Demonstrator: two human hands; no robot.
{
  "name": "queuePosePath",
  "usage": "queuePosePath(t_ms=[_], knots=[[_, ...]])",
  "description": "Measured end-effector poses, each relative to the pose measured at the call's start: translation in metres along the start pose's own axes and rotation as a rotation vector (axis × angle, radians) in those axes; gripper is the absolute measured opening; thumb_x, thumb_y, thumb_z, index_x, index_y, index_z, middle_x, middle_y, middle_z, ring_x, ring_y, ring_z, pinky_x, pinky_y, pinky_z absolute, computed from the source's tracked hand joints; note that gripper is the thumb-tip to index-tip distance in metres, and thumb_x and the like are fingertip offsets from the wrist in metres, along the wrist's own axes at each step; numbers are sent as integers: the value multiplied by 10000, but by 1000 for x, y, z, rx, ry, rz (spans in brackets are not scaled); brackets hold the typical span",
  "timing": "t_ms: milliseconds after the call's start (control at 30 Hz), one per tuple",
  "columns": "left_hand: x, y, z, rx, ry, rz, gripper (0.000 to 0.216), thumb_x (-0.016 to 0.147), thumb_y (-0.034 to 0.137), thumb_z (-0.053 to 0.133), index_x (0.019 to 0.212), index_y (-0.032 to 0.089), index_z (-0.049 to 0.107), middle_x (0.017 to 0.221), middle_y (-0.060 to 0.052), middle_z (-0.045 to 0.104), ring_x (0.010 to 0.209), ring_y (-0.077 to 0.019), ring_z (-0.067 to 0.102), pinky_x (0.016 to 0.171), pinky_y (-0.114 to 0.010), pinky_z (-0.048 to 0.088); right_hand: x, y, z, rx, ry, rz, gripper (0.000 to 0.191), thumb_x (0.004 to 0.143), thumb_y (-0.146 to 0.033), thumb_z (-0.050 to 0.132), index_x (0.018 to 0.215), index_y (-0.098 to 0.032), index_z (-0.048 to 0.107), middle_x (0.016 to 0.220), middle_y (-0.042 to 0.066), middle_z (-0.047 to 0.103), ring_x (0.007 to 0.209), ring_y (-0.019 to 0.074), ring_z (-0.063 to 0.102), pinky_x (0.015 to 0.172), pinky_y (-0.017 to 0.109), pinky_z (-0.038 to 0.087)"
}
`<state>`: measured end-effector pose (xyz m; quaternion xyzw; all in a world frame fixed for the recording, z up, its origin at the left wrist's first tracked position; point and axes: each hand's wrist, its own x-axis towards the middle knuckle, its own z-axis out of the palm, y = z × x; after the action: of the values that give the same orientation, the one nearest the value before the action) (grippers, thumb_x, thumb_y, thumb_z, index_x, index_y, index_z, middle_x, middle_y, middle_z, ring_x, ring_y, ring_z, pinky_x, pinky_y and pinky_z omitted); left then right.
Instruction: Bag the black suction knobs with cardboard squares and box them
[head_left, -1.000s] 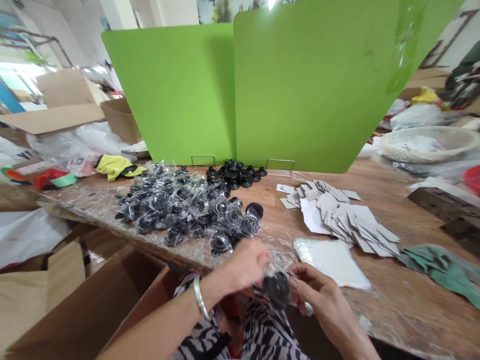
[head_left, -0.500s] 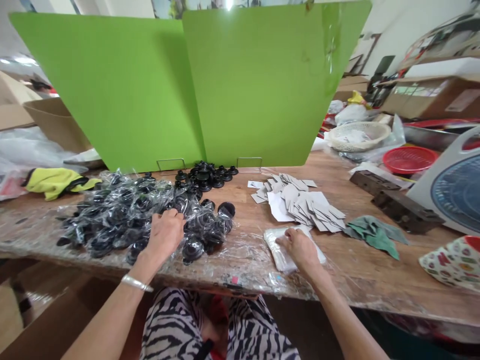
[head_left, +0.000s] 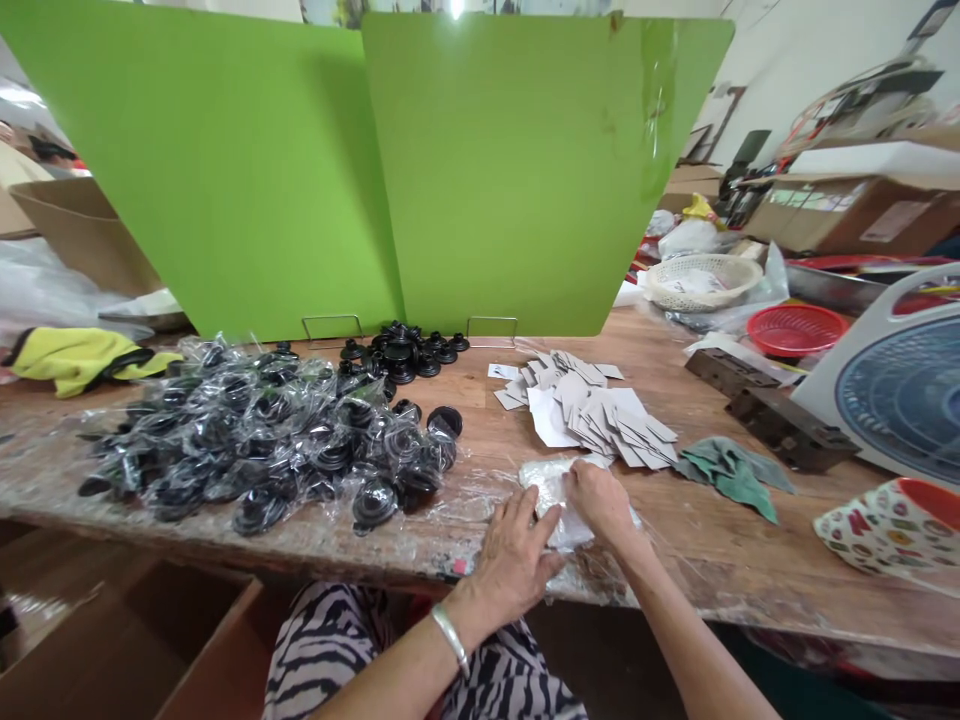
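Both my hands rest on a stack of clear plastic bags near the table's front edge. My left hand lies flat on the stack with fingers stretched out. My right hand has its fingers curled, pinching at the stack's top. To the left lies a heap of black round parts wrapped in clear plastic. Loose black round parts sit by the green panels. A pile of grey card squares lies just beyond the bags.
Two green panels stand at the back of the wooden table. A green cloth, dark metal blocks, a fan, a red basket and a white basket are on the right. A cardboard box stands below left.
My left hand left the heap of wrapped black parts and moved right onto the stack of bags. The right hand stayed on the bags.
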<state>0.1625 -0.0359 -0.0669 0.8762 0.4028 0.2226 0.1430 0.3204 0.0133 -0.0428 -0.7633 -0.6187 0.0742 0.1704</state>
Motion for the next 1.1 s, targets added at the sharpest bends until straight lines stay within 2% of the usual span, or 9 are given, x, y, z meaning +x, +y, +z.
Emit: queuePosePath(t_ms=[200, 300, 433, 533, 633, 733, 800, 933, 1100], knots=[[9, -2, 7, -60, 53, 3, 338, 785, 231, 523, 1122, 211, 541, 1251, -134, 484, 1138, -295, 432, 928, -503, 336, -32, -44, -32, 366, 104, -140, 302, 833, -392, 343, 660, -194, 493, 572, -23, 504, 554, 117, 480, 509, 204, 358], [-2, -4, -8, -323, 133, -44, 247, 799, 160, 450, 996, 175, 599, 1049, -107, 595, 996, -224, 517, 875, -395, 402, -50, -63, -45, 561, 220, -260, 288, 818, -414, 403, 639, -200, 471, 545, -44, 446, 509, 97, 414, 487, 205, 327], [-45, -21, -38, -823, 249, -505, 240, 797, 270, 477, 709, 128, 648, 705, -62, 635, 649, -150, 569, 584, -247, 452, -59, -60, -38, 541, 312, -199, 250, 814, -366, 444, 631, -201, 486, 527, -43, 446, 487, 97, 402, 475, 214, 320], [-71, -28, -58, -1138, 373, -787, 321, 738, 407, 562, 637, 116, 650, 610, -54, 641, 554, -138, 565, 525, -234, 443, -77, -72, -12, 510, 237, -290, 245, 837, -341, 429, 647, -201, 495, 581, -20, 493, 504, 100, 441, 485, 215, 358], [-77, -26, -70, -1471, 484, -743, 315, 668, 397, 653, 851, 140, 662, 792, -61, 685, 697, -160, 614, 660, -257, 479, -108, -102, 15, 497, 115, -556, 254, 871, -286, 365, 744, -189, 563, 692, 39, 568, 599, 131, 526, 539, 230, 428], [-74, -26, -77, -1647, 502, -815, 284, 607, 256, 718, 853, 137, 638, 702, -44, 684, 650, -144, 622, 657, -247, 480, -128, -118, 22, 595, -47, -757, 284, 884, -234, 320, 883, -186, 600, 811, 76, 617, 737, 160, 579, 628, 250, 475], [-75, -29, -80, -1665, 484, -909, 257, 599, 226, 713, 820, 130, 621, 617, -36, 669, 544, -140, 611, 547, -241, 477, -126, -111, 15, 711, -136, -701, 256, 879, -257, 367, 834, -204, 614, 760, 44, 618, 694, 142, 574, 622, 234, 470], [-78, -30, -83, -1612, 283, -956, 273, 611, 248, 669, 835, 104, 608, 584, -58, 661, 421, -159, 593, 368, -220, 430, -98, -82, 1, 850, -178, -239, 277, 735, -440, 572, 850, -193, 620, 728, 20, 598, 559, 130, 505, 502, 245, 414], [-74, -27, -82, -1545, 101, -931, 266, 615, 233, 643, 828, 78, 611, 568, -62, 647, 405, -160, 594, 329, -199, 417, -83, -77, 7, 1025, -652, -73, 311, 706, -456, 576, 706, -148, 616, 573, -24, 528, 501, 87, 415, 465, 208, 310]])
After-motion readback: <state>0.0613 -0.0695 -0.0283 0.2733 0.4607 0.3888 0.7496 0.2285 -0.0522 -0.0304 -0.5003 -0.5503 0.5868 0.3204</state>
